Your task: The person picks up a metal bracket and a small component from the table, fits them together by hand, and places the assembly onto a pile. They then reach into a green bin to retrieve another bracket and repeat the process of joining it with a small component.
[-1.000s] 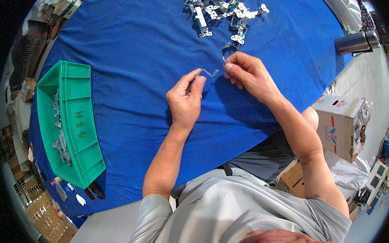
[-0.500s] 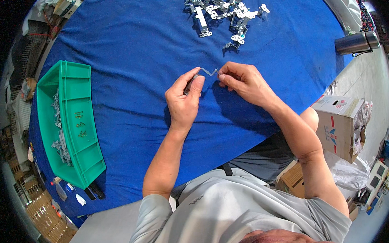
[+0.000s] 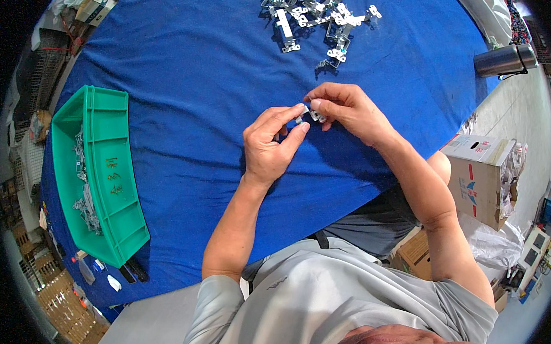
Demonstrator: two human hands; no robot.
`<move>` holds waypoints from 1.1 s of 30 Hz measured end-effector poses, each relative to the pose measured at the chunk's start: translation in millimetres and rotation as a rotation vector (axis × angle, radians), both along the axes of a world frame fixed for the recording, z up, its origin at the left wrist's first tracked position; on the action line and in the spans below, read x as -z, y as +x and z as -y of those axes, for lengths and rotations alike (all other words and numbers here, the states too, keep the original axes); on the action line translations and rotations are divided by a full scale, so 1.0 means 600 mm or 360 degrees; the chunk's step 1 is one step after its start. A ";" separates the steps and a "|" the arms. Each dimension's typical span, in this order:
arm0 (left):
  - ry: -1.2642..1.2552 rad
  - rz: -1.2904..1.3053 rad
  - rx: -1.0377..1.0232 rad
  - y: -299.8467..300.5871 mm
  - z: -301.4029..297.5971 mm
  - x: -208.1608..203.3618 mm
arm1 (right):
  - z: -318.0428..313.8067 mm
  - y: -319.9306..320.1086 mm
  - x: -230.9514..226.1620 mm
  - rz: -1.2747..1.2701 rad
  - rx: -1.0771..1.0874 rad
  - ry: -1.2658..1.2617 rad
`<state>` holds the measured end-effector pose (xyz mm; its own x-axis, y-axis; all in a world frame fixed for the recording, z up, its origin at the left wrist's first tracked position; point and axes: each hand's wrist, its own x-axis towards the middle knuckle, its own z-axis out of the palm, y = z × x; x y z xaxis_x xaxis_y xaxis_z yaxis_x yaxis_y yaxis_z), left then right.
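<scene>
Over the middle of the blue-covered table, a small silvery metal bracket is pinched at its right end by my right hand. My left hand grips its left end between thumb and fingertips. Fingers cover much of the bracket, so its full shape is hidden. Beyond my hands lies a loose pile of similar bent metal brackets with holed ends. At the left, a green plastic bin holds several more thin metal pieces.
A steel flask lies at the table's right edge. Beside the table on the right stands a white cardboard carton. Small items, including a dark strip, are near the bin's lower end. Blue cloth covers the table.
My hands have come closer together, the left moving right. The bracket has been turned, now showing its flat holed end instead of a thin zigzag edge.
</scene>
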<state>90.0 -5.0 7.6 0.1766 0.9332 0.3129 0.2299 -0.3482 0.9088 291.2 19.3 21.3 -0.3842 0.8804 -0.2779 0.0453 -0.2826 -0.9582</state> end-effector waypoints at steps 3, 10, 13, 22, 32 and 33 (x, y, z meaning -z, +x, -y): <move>-0.0027 -0.0030 0.0032 0.001 0.002 -0.002 | 0.003 0.002 -0.001 0.0055 0.0066 0.0035; -0.0534 0.0250 -0.0252 0.001 0.000 0.009 | 0.008 -0.003 -0.028 0.0312 0.0148 0.0135; -0.0636 0.0390 -0.0273 0.001 -0.002 0.003 | 0.012 -0.011 -0.027 0.0349 0.0057 0.0232; -0.0656 0.0320 -0.0237 -0.004 -0.001 0.004 | 0.012 -0.007 -0.013 0.0544 0.0014 0.0344; -0.0093 0.0044 -0.0097 -0.001 -0.001 -0.001 | 0.003 -0.009 -0.008 -0.0033 0.0192 -0.0040; 0.0029 0.0010 -0.0081 0.000 -0.002 0.001 | 0.002 -0.009 -0.010 -0.0032 0.0192 -0.0040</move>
